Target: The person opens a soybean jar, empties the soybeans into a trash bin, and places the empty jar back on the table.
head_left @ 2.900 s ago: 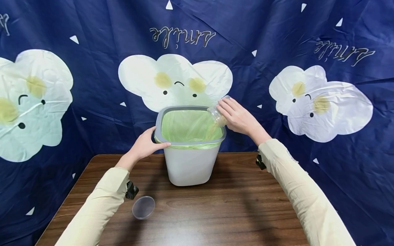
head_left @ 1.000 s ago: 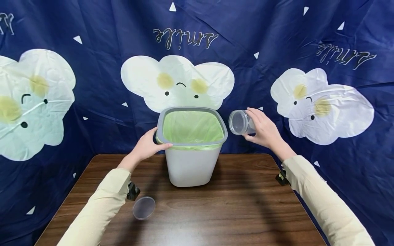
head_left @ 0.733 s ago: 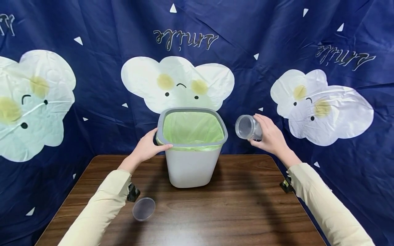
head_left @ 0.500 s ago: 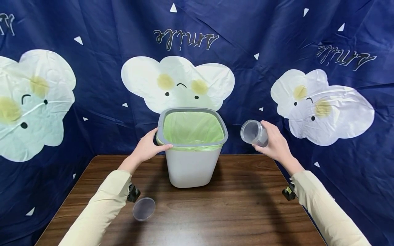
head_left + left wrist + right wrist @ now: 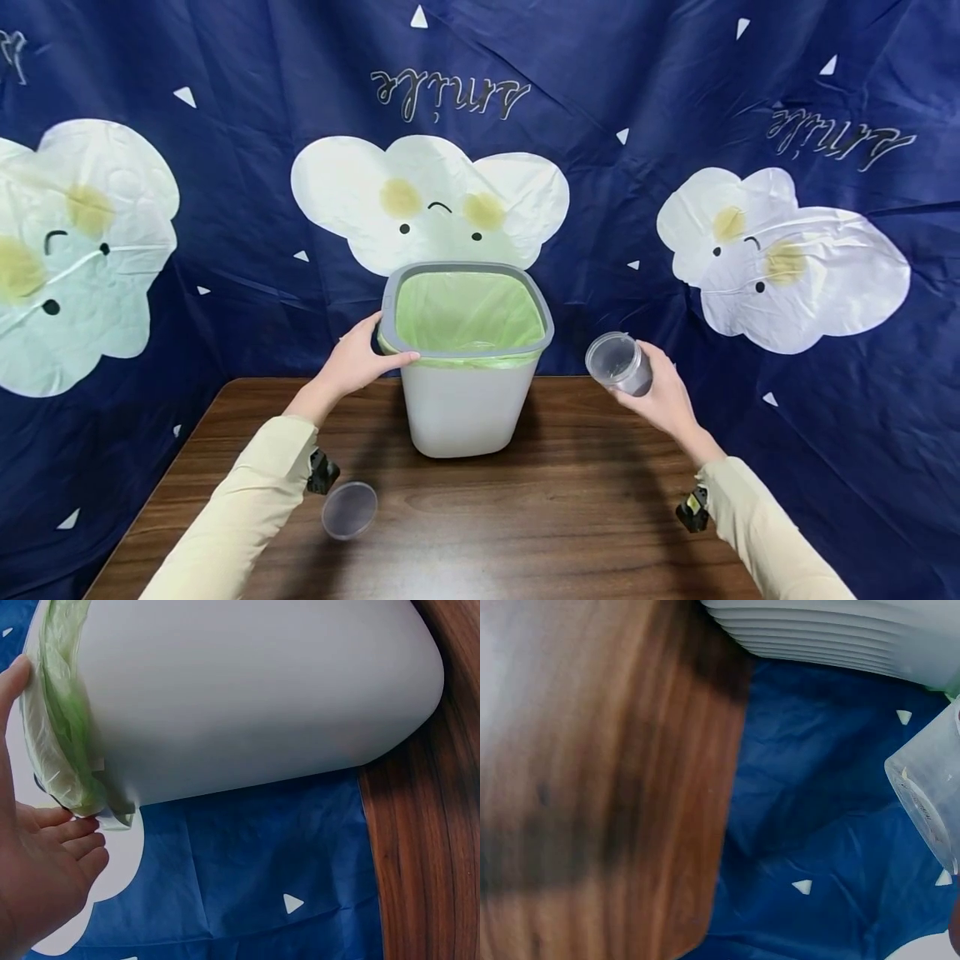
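A white bin (image 5: 461,404) with a grey rim and a green bag liner (image 5: 465,308) stands on the brown table (image 5: 540,517). My left hand (image 5: 358,358) grips the bin's left rim, thumb on the front edge. The left wrist view shows the bin's white wall (image 5: 247,697) and the liner's edge (image 5: 64,727) beside my left hand (image 5: 45,862). My right hand (image 5: 660,392) holds an empty clear plastic jar (image 5: 618,363), tilted with its mouth toward me, to the right of the bin above the table's far edge. The jar (image 5: 930,799) shows at the right edge of the right wrist view.
A clear round lid (image 5: 349,509) lies on the table near my left forearm. A dark blue cloth with white cloud faces (image 5: 427,200) hangs behind the table. The table's right edge (image 5: 720,825) runs close under my right wrist.
My right hand has pulled the jar away from over the bin, moving it right and then down toward the table. The left hand has kept its hold on the rim.
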Tool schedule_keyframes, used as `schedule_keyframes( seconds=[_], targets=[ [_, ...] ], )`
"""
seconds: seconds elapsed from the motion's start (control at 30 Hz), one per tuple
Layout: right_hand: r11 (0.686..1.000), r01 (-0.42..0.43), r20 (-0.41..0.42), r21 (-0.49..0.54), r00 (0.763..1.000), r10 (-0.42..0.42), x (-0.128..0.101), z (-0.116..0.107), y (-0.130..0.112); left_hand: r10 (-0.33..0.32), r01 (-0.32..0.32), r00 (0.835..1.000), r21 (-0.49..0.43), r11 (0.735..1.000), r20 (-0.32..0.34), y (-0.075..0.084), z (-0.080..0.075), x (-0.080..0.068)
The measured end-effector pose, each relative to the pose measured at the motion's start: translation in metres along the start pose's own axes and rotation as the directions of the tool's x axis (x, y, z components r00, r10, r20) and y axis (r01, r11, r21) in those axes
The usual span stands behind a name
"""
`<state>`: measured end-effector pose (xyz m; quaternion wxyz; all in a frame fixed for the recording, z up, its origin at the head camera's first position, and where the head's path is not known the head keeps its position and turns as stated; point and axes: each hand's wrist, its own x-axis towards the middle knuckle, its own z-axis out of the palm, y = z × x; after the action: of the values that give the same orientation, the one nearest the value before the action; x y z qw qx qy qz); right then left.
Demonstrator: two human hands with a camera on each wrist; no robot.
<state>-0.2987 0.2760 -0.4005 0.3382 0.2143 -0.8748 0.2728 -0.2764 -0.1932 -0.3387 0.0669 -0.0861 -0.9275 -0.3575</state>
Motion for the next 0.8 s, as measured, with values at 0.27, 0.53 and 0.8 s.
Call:
schedule_keyframes(
  seconds=[0.27, 0.53, 0.8],
  targets=[
    [0.987, -0.140, 0.001, 0.073, 0.990, 0.141, -0.036, 0.029, 0.008, -0.004, 0.004, 1.000, 0.006, 1.000, -0.003, 0.001, -0.001, -0.001],
    [0.958, -0.271, 0.020, 0.095, 0.963, 0.270, -0.074, 0.059, 0.015, -0.002, 0.002, 1.000, 0.009, 1.000, -0.005, 0.001, -0.001, -0.001],
    [0.907, -0.412, 0.045, 0.091, 0.911, 0.409, -0.110, 0.082, 0.018, 0.003, -0.003, 1.000, 0.007, 1.000, -0.006, 0.001, 0.000, 0.000]
  ],
)
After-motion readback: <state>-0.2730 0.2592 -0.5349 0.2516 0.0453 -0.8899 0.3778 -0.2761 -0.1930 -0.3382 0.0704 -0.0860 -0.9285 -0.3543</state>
